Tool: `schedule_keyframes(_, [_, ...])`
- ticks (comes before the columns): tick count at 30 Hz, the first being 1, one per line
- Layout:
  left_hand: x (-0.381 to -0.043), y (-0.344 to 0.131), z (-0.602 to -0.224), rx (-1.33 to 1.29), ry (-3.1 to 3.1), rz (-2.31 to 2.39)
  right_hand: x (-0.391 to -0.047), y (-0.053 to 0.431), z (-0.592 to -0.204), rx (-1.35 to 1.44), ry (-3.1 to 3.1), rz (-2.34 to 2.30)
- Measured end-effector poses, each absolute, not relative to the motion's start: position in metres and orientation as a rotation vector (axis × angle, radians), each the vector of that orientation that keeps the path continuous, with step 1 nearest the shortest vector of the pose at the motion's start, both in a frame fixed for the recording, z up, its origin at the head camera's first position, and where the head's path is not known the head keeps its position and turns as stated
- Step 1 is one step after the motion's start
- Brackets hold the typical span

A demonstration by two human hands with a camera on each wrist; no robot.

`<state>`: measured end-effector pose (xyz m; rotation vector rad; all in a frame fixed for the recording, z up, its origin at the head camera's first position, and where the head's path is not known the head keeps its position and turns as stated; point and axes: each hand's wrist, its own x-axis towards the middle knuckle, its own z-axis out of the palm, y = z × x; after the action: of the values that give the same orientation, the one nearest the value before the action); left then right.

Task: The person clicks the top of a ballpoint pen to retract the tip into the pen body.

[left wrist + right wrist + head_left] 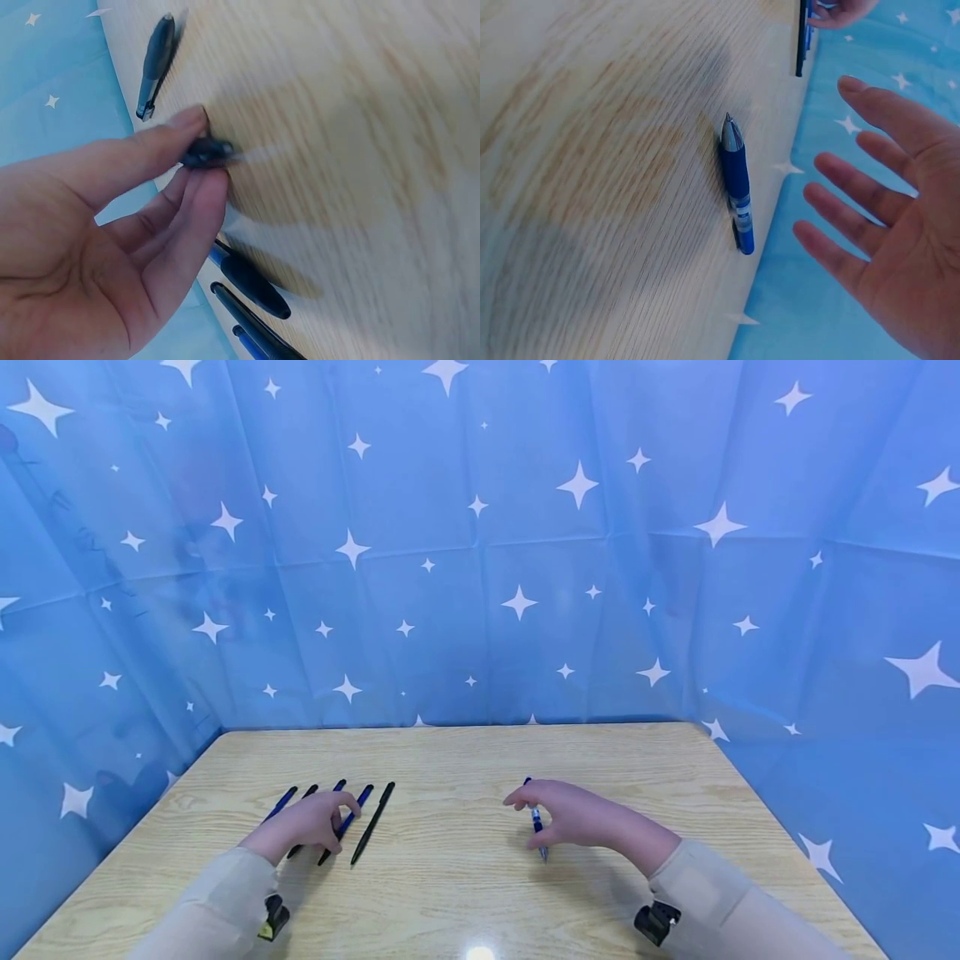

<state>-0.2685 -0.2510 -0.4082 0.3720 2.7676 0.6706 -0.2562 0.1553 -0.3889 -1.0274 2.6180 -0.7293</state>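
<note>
My left hand (309, 820) is over the row of pens on the left side of the table. Its thumb and fingertips pinch a dark-ended pen (212, 152), whose far part blurs in the left wrist view. To the right of that pen lies a black pen (372, 822). Other pens, including a blue one (281, 803), lie left of and partly beneath the hand. Over on the right, my right hand (573, 817) hovers around a blue pen with a silver tip (736, 172). In the right wrist view its fingers are spread, apart from that pen.
The pens lie on a light wood-grain table (450, 877). A blue curtain with white stars (480, 635) hangs behind the table and along its sides. Bare tabletop stretches between the two hands.
</note>
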Motion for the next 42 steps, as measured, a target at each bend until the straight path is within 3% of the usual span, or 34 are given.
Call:
schedule_keyframes(28, [-0.257,-0.227,-0.374,0.408,2.759,0.639,-0.258,0.144,-0.379,-1.032,2.612,-0.664])
schedule_keyframes(42, [-0.251,-0.197,-0.367,0.577,2.831,0.677,-0.256,0.145,-0.375,-0.985,2.598,-0.789])
